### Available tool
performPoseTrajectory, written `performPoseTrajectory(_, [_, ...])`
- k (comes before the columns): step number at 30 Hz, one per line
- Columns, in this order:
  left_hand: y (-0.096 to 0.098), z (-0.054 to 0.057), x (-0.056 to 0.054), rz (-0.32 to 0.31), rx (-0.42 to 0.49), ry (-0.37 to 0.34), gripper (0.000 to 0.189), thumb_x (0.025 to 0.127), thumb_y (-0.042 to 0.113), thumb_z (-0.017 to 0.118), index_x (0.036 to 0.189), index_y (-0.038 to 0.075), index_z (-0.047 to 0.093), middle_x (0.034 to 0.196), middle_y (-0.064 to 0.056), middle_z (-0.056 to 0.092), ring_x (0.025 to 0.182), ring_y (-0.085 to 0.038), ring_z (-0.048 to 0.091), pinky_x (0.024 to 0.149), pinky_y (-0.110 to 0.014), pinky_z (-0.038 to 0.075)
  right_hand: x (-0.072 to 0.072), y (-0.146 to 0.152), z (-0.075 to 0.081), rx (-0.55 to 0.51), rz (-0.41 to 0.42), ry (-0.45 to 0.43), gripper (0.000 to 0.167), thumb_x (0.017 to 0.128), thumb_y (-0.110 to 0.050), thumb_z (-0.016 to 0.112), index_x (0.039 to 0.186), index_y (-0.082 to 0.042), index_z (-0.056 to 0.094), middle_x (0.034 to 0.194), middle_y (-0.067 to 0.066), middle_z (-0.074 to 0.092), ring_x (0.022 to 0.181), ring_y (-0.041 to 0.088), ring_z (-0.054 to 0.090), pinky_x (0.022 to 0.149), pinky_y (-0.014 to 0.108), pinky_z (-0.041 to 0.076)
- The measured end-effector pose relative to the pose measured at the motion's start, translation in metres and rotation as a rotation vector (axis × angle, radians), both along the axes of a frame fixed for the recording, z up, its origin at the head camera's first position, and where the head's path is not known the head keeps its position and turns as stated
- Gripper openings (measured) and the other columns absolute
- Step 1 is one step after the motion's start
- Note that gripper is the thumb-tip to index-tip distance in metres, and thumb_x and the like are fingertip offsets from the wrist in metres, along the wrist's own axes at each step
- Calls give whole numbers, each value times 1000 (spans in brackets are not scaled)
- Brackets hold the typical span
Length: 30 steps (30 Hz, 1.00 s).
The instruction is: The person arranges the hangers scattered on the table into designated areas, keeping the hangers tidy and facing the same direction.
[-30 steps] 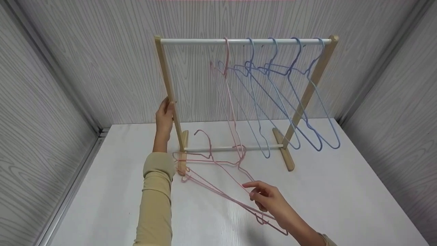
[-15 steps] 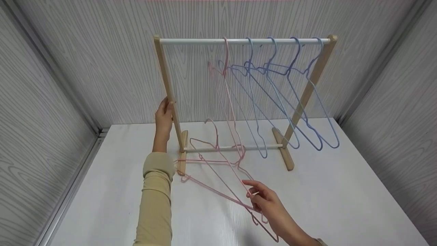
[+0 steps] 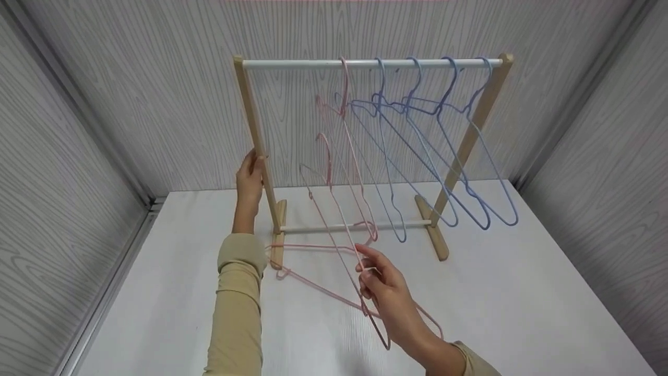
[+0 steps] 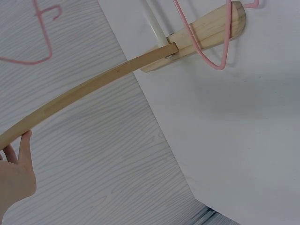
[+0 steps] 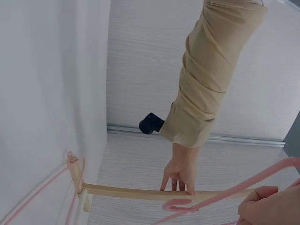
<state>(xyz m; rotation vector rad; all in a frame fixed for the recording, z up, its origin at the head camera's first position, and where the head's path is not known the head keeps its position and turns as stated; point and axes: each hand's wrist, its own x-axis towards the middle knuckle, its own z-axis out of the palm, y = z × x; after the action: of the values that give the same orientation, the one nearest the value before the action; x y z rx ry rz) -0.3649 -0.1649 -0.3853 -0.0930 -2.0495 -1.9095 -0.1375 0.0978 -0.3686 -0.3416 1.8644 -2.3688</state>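
Observation:
In the head view, my left hand holds the left wooden post of a small clothes rack, thumb and fingers on its sides. The left wrist view shows that hand low on the left, against the post. My right hand pinches a pink wire hanger by its side, hook upward, raised in front of the rack. Its hook is well below the white top rail. In the right wrist view, the right thumb and fingers meet on the pink hanger.
One pink hanger hangs mid-rail, with several blue hangers to its right. Other pink hangers lie on the white table by the rack's left foot. Grey wood-grain walls enclose the table.
My right hand has lifted the pink hanger up and toward the rack, and its hook has risen from near the table to mid-height. The left hand stays on the post.

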Motion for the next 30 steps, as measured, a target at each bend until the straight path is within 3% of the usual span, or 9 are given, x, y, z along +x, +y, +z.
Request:
performPoseTrajectory(2, [0, 1, 1, -7, 1, 1, 57, 99, 34, 40, 145, 5, 24, 141, -13, 34, 124, -25, 38, 95, -40, 38, -3, -2, 9, -18, 8, 49, 39, 96, 8, 36, 135, 9, 32, 97, 9, 43, 74, 12, 39, 62, 18, 38])
performPoseTrajectory(9, [7, 25, 22, -25, 36, -39, 51, 101, 21, 39, 144, -1, 21, 142, -19, 31, 127, -28, 33, 98, -43, 34, -22, -3, 44, -64, 26, 201, 38, 97, 6, 36, 135, 11, 32, 97, 10, 43, 74, 11, 40, 62, 17, 38])
performPoseTrajectory(13, [6, 23, 20, -40, 46, -25, 50, 101, 19, 37, 144, -1, 21, 142, -19, 31, 125, -29, 35, 98, -43, 35, -37, -4, 66, -74, -5, 222, 38, 96, 9, 34, 134, 10, 34, 96, 11, 44, 73, 11, 41, 61, 17, 39])
performPoseTrajectory(17, [1, 13, 11, -33, 45, -5, 51, 101, 22, 38, 145, 1, 22, 141, -17, 33, 124, -27, 36, 97, -42, 36, -55, -8, 81, -67, -65, 213, 38, 95, 10, 35, 133, 9, 38, 95, 11, 44, 70, 11, 42, 59, 17, 39])
performPoseTrajectory(23, [-2, 1, 0, 5, -4, -2, 55, 99, 32, 38, 145, 5, 23, 142, -14, 34, 124, -25, 37, 96, -40, 37, -80, -16, 79, -65, -96, 99, 38, 94, 11, 36, 132, 6, 42, 92, 12, 44, 67, 11, 42, 57, 17, 38])
performPoseTrajectory(27, [-1, 1, 0, 8, -3, -14, 55, 99, 32, 39, 145, 5, 24, 142, -13, 34, 125, -24, 36, 96, -40, 37, -90, -20, 71, -30, -91, 61, 38, 95, 11, 36, 132, 6, 42, 93, 11, 44, 68, 11, 43, 58, 17, 39])
performPoseTrajectory(30, [1, 6, 4, -3, 12, -22, 52, 100, 28, 39, 144, 4, 26, 140, -14, 35, 124, -25, 37, 96, -40, 37, -93, -21, 65, 58, -95, 84, 40, 93, 10, 39, 132, 4, 42, 97, 11, 47, 71, 12, 45, 61, 19, 40])
